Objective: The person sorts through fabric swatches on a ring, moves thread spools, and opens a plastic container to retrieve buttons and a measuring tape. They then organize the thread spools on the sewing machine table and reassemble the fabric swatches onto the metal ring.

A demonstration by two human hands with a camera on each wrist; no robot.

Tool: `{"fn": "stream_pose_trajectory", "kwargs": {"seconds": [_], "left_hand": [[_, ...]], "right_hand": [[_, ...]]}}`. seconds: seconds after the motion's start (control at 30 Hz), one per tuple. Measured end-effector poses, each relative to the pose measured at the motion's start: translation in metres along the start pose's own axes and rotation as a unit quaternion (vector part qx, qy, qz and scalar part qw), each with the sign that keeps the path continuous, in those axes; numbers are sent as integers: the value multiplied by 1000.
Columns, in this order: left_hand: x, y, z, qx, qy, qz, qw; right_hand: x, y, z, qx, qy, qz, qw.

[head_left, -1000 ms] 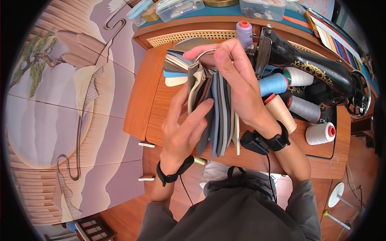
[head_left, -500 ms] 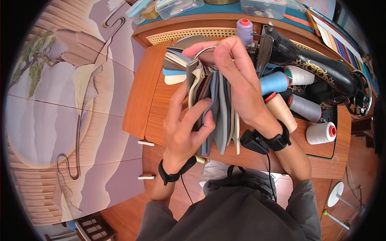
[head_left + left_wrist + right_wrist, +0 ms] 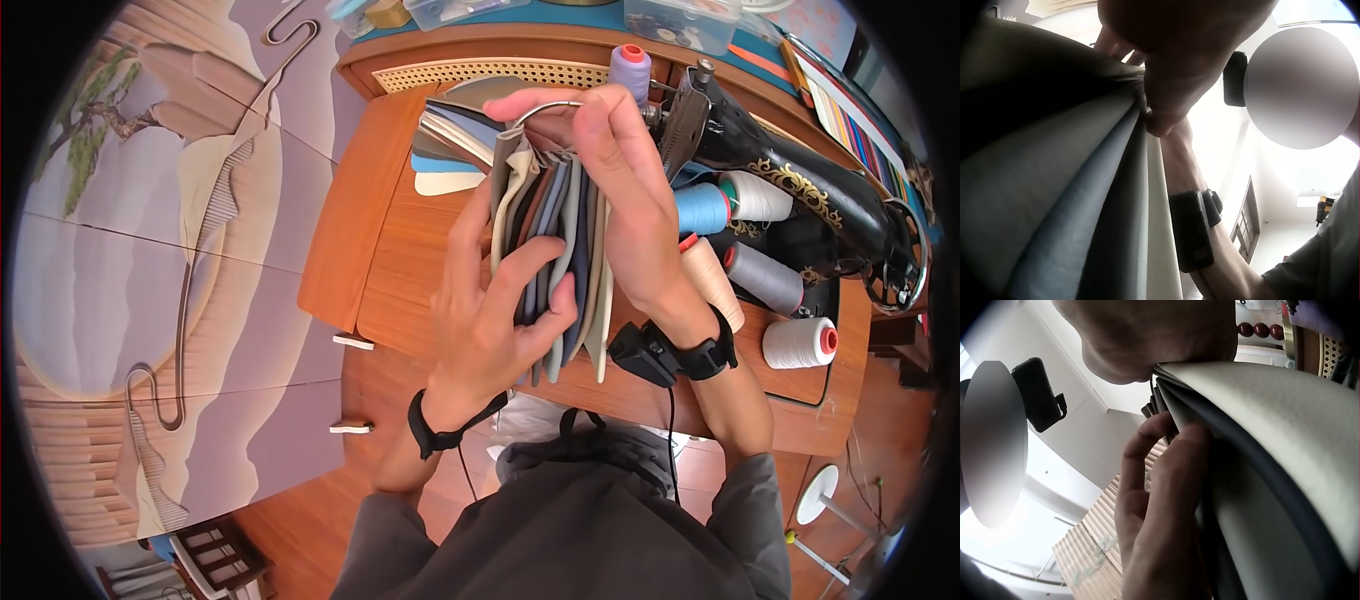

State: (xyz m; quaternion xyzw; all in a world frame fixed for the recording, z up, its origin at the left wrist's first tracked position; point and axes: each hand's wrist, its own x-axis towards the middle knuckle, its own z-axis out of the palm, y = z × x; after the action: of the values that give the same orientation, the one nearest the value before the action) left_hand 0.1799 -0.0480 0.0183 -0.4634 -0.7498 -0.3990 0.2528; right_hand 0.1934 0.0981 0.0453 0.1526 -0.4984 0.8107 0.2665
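A thick bunch of fabric-like swatches (image 3: 586, 240) in grey, blue, brown and cream hangs from a metal ring (image 3: 543, 108). My right hand (image 3: 636, 215) grips the ring and the swatches' gathered top. Lower down, my left hand (image 3: 488, 315) pinches a grey-blue swatch between thumb and index finger, its other fingers behind the bunch. In the left wrist view the swatches (image 3: 1054, 206) fan out close to the camera. The right wrist view shows the left thumb and index finger (image 3: 1172, 469) among them, beside a pale outer swatch (image 3: 1272, 412).
A black sewing machine (image 3: 790, 165) stands at the right of the wooden table (image 3: 400, 260). Around it are several thread cones, including a blue one (image 3: 704, 209) and a white one (image 3: 800, 343). Plastic boxes (image 3: 680, 22) line the back ledge. A painted panel (image 3: 260, 300) is at the left.
My left index finger was touching the swatches; finger and thumb then closed on them and moved right to a greyer swatch. The right hand keeps its grip. The head view has shifted slightly.
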Motion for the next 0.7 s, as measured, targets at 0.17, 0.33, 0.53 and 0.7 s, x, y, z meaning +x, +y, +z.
{"fn": "stream_pose_trajectory", "kwargs": {"seconds": [0.17,0.33,0.53,0.7], "left_hand": [[0,-1,1,-9,0,-9,1000],[1,7,3,-37,1,-48,998],[-5,0,13,1,3,-31,1000],[-5,22,11,-60,27,-117,991]], "right_hand": [[-1,-5,2,-44,2,14,999],[3,-2,-6,-84,-15,19,996],[6,-5,-7,-70,-52,28,996],[-1,-19,11,22,-31,119,992]]}}
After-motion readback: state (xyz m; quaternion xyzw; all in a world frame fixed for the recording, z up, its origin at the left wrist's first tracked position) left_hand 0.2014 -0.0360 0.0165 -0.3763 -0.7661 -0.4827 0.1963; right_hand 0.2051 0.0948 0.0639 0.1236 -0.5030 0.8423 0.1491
